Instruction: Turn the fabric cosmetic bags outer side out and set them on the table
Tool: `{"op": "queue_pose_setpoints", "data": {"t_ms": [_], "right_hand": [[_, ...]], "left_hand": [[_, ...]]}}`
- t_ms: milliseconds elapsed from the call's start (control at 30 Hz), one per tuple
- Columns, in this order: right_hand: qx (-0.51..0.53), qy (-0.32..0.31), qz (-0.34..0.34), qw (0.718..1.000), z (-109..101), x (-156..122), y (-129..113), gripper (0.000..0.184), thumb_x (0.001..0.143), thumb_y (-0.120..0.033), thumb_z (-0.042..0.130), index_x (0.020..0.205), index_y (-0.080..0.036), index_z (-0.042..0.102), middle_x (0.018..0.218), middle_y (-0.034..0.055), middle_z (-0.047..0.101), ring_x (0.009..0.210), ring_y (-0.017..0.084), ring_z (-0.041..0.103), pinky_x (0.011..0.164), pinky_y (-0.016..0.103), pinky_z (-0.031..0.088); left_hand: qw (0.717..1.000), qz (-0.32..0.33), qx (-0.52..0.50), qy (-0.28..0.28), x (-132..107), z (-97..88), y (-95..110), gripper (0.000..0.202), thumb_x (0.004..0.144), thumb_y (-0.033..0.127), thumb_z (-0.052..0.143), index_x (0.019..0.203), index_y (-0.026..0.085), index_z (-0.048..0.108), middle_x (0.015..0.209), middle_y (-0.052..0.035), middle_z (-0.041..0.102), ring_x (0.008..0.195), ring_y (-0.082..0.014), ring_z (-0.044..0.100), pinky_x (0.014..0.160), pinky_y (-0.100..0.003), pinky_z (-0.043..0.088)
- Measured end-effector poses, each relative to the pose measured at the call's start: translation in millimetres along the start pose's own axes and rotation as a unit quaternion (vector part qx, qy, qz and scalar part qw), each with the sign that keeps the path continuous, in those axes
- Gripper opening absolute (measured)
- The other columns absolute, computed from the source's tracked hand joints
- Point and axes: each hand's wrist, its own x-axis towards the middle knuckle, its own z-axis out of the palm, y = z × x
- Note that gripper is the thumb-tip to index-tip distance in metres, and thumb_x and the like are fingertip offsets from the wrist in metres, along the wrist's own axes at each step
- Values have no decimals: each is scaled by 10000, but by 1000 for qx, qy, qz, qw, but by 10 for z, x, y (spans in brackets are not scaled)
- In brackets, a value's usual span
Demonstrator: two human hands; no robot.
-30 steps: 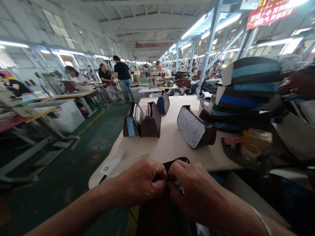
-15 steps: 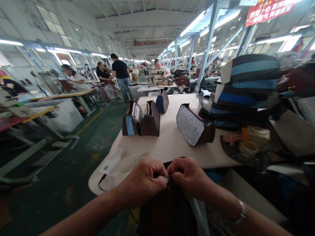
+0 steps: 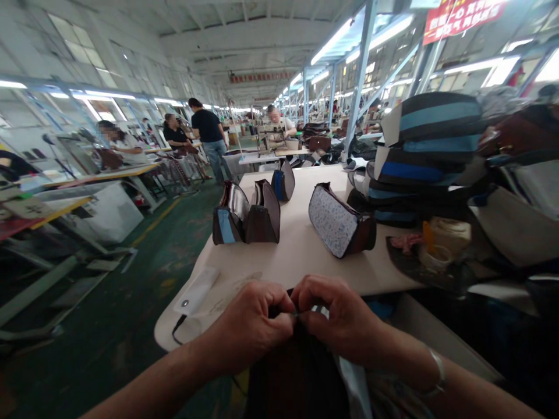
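Both hands meet over a dark brown-black bag (image 3: 301,372) low in the middle of the view, close to my body. My left hand (image 3: 262,314) pinches the bag's top edge between thumb and bent fingers. Right beside it, my right hand (image 3: 329,308) pinches the same edge, fingertips almost touching the left ones. The exact bit of edge between the fingertips is hidden. Beyond the hands, a pouch with a pale floral side (image 3: 334,221) stands on the cream table (image 3: 279,267). Farther left are a blue-striped pouch (image 3: 227,224) and a brown pouch (image 3: 264,215).
A smaller blue-sided pouch (image 3: 283,181) stands farther back. On the right rise stacked dark panels with blue stripes (image 3: 441,125), near a grimy glue pot (image 3: 441,244). A white device with a black cord (image 3: 196,291) lies at the table's left edge. Several people work at machines behind.
My view has shifted slightly, so the surroundings sit a little farther left. The right hand's fingers have rolled somewhat at the bag's edge; both hands keep their pinch.
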Motion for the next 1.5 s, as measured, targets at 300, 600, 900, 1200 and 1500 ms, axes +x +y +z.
{"op": "queue_pose_setpoints", "data": {"t_ms": [300, 600, 900, 1200, 1500], "right_hand": [[205, -105, 109, 967, -49, 117, 448, 271, 917, -374, 590, 985, -126, 675, 880, 36, 657, 791, 134, 556, 706, 245, 430], [127, -133, 84, 979, -91, 184, 378, 167, 778, -257, 752, 779, -130, 643, 707, -27, 554, 648, 95, 468, 582, 217, 352], [-73, -62, -174, 980, -33, 41, 442, 148, 916, -132, 530, 934, -172, 671, 882, 67, 639, 774, 149, 590, 683, 269, 461], [-295, -123, -312, 895, -158, -106, 321, 218, 963, -95, 465, 1065, -144, 651, 903, 104, 665, 783, 202, 561, 731, 360, 482], [18, -150, -90, 984, -219, 7, 341, 173, 998, -262, 507, 1078, -167, 627, 994, 73, 607, 911, 164, 578, 824, 302, 465]], "left_hand": [[1000, 10, 25, -6, 11, -46, -16, 109, 777, 214, 555, 736, 156, 637, 657, 38, 533, 626, -112, 464, 574, -238, 330], [990, 94, 108, 2, 116, -83, -167, 128, 787, 161, 546, 767, 165, 672, 706, 28, 594, 646, -97, 526, 594, -219, 340], [991, 68, 101, -57, 108, -88, -234, 168, 841, 161, 481, 751, 166, 623, 683, 30, 545, 645, -109, 500, 580, -238, 317], [978, -40, -82, -186, 161, -183, -246, 435, 931, 540, 513, 725, 158, 553, 642, 42, 332, 602, -111, 271, 537, -261, 221], [994, 30, 44, -94, 25, -26, -122, 170, 889, 279, 518, 761, 171, 551, 687, 35, 490, 630, -111, 437, 560, -230, 314]]}}
